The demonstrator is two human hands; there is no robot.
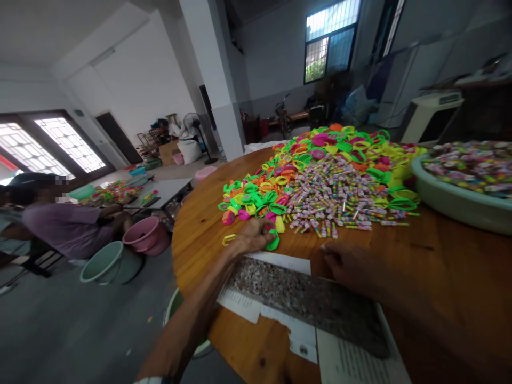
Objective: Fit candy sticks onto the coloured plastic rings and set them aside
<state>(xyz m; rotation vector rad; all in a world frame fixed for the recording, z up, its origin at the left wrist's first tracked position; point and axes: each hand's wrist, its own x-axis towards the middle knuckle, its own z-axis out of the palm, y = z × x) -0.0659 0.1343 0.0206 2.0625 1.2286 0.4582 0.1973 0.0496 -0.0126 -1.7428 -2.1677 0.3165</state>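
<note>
My left hand (256, 236) is closed with its fingertips on a bright green plastic piece (273, 240), just beyond the far left end of a speckled stone slab (296, 290). My right hand (340, 261) rests low over the table beside the slab, fingers curled; what they hold, if anything, is too dark and small to make out. Ahead lies a heap of small printed wrapped sticks (332, 192), like candies. Around it are piled neon plastic loop-shaped pieces (256, 197). A yellow piece (229, 240) lies left of my left hand.
Printed paper sheets (352, 362) lie under the slab on the round wooden table (200, 213). A pale green basin (460, 208) full of wrapped pieces stands at right. Pink (148, 234) and green buckets (108, 264) sit on the floor near a seated person (64, 224).
</note>
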